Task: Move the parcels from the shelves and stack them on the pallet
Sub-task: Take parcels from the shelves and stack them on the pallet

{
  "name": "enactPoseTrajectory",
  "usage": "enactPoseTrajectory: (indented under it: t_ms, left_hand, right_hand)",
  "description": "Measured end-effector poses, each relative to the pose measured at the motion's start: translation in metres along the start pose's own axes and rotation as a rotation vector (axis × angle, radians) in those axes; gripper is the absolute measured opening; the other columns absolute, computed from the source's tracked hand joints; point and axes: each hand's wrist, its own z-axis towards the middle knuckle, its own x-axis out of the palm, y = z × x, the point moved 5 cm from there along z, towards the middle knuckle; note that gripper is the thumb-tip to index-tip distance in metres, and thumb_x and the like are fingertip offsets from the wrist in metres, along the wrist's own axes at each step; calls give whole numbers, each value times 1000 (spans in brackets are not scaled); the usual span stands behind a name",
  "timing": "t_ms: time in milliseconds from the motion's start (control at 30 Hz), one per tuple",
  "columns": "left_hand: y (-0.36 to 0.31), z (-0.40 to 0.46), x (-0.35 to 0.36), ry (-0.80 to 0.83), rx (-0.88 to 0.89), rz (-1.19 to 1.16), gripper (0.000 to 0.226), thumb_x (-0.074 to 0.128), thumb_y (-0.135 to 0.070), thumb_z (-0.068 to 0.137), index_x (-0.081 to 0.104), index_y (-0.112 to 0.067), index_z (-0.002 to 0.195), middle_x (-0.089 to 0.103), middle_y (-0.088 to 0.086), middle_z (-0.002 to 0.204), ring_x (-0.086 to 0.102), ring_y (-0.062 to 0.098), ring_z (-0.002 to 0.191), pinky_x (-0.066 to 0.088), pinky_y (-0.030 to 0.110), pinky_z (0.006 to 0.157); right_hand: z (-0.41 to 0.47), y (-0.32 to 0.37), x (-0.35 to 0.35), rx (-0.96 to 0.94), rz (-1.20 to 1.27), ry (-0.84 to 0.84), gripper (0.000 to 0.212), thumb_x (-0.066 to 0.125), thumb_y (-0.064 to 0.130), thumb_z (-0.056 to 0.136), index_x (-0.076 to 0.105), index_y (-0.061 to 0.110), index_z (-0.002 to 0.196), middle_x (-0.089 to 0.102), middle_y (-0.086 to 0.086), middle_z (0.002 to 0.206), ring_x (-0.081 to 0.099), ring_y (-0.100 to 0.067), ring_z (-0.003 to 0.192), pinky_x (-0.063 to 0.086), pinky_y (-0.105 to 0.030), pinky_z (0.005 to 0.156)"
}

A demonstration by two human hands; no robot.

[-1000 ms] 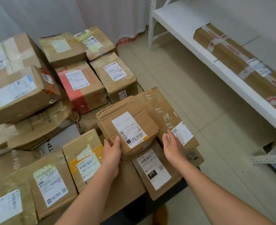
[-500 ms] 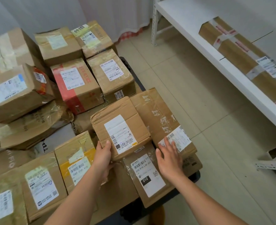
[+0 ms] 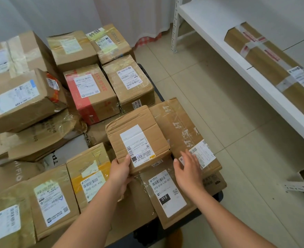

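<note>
A small brown parcel (image 3: 138, 136) with a white barcode label lies on top of other parcels at the stack's near right. My left hand (image 3: 120, 173) grips its near left corner, thumb on top. My right hand (image 3: 187, 167) hovers with straight fingers just right of it, over a flat taped parcel (image 3: 179, 126), holding nothing. Beneath lies a thin parcel marked 010 (image 3: 169, 192). The black pallet (image 3: 219, 197) shows only at its near right edge. A long brown parcel (image 3: 265, 58) lies on the white shelf (image 3: 224, 56) at the right.
Several taped cardboard parcels cover the pallet to the left and far side, including a red-taped box (image 3: 90, 93) and a tall box (image 3: 22, 99). Tiled floor (image 3: 219, 108) lies between pallet and shelf. A curtain hangs behind. A perforated shelf rail (image 3: 301, 187) juts in at the right.
The small parcel came down flat onto the stack. My right hand came off its near right edge and lifted to the right; my left hand kept its hold on the corner.
</note>
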Motion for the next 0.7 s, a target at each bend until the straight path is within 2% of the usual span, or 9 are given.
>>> enactPoseTrajectory:
  t_ms: [100, 167, 200, 300, 400, 467, 533, 633, 700]
  left_hand:
    - [-2, -2, -6, -5, 42, 32, 36, 54, -28, 101, 48, -17, 135, 66, 2, 119, 65, 21, 99, 59, 43, 76]
    - [-5, -6, -8, 8, 85, 38, 29, 52, -27, 102, 51, -20, 130, 67, -1, 115, 66, 17, 95, 56, 32, 62]
    - [-8, -9, -9, 16, 104, 37, 26, 51, -27, 103, 51, -21, 128, 68, -3, 112, 66, 15, 93, 55, 30, 61]
    - [-13, -16, -19, 4, 128, 39, 28, 52, -31, 102, 49, -21, 127, 67, -4, 114, 65, 15, 100, 57, 38, 83]
    - [-12, -20, -36, 9, 105, 45, 62, 58, -47, 93, 37, -23, 146, 59, 0, 137, 60, 22, 118, 50, 48, 101]
    - [-15, -27, -50, 27, 85, -12, 49, 58, -39, 97, 40, -23, 139, 62, -1, 130, 63, 20, 113, 51, 47, 100]
    - [-15, -32, -66, 44, 74, -66, 38, 59, -31, 98, 43, -23, 132, 68, -2, 116, 68, 18, 102, 56, 40, 92]
    - [-15, -38, -99, 33, 88, -109, 55, 65, -33, 94, 42, -16, 142, 69, 2, 114, 69, 20, 101, 58, 39, 88]
    - [-19, -37, -129, -7, 121, -190, 79, 70, -41, 88, 27, -27, 152, 61, 4, 126, 62, 25, 112, 53, 48, 96]
  right_hand:
    - [0, 25, -2, -46, 218, 18, 62, 43, 50, 100, 21, 31, 154, 23, 5, 161, 22, -19, 148, 26, -47, 118]
    - [0, 39, 1, -35, 320, 82, 68, 44, 56, 97, 16, 35, 155, 27, 6, 159, 27, -20, 145, 30, -45, 115]
    - [0, 45, 4, -28, 354, 100, 71, 46, 59, 95, 15, 36, 155, 29, 6, 158, 30, -21, 144, 32, -44, 112]
    - [-5, 57, 9, -22, 454, 105, 78, 53, 62, 90, 16, 37, 154, 32, 5, 157, 34, -20, 142, 35, -40, 109]
    - [-14, 68, 17, 9, 565, 108, 81, 57, 60, 87, 17, 38, 154, 32, 7, 156, 35, -19, 140, 35, -35, 104]
    - [-18, 78, 22, 12, 624, 92, 78, 59, 56, 88, 22, 36, 153, 34, 12, 150, 36, -18, 139, 34, -33, 102]
    - [-22, 89, 27, 10, 678, 59, 73, 62, 55, 86, 31, 33, 149, 38, 11, 145, 39, -18, 136, 35, -33, 106]
    - [-27, 111, 37, -21, 757, 44, 62, 67, 50, 86, 43, 36, 141, 49, 8, 142, 48, -16, 129, 40, -42, 109]
    - [-31, 127, 43, -54, 755, 69, 53, 68, 41, 89, 47, 33, 137, 57, 8, 130, 54, -14, 119, 44, -36, 103]
